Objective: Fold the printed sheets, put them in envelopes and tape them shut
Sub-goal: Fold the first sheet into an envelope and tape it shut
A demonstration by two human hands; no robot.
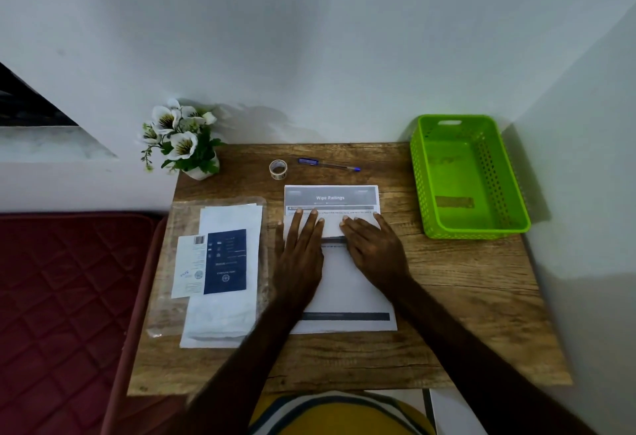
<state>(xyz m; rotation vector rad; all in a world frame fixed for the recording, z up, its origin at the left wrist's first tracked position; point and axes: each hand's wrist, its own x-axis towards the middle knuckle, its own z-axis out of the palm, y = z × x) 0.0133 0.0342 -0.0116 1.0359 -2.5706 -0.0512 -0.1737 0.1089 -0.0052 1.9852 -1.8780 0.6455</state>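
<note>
Two bare forearms are reaching in over the near edge of the tabletop (464,314), and both hands are lying flat on the printed sheet (347,290) that is sitting near the middle. Fingers of the left hand (299,255) are stretching straight and pressing down on the folded-over portion of the sheet; the right hand (373,248) is doing the same just beside it, so neither grip is closing round anything, both are open and pressing. Part of the paper is appearing doubled toward the far edge, with the heading strip showing beyond the fingertips.

From here the likeliest fault is a crooked crease: if one palm is pushing harder or sliding sideways, the folded flap is going to skew, and its side edges are no longer going to match the sheet below. More than one sheet may be lying stacked here; I cannot tell, but if so the lower one could be creeping on the smooth wood grain. A fold set too wide could also be making the sheet a poor fit for an envelope.

A pack of envelopes (220,273) is waiting toward the left edge, the tape roll (278,169) and a pen (328,164) are resting near the far edge, and a green basket (423,193) is occupying the far right corner, all well apart from the hands
</note>
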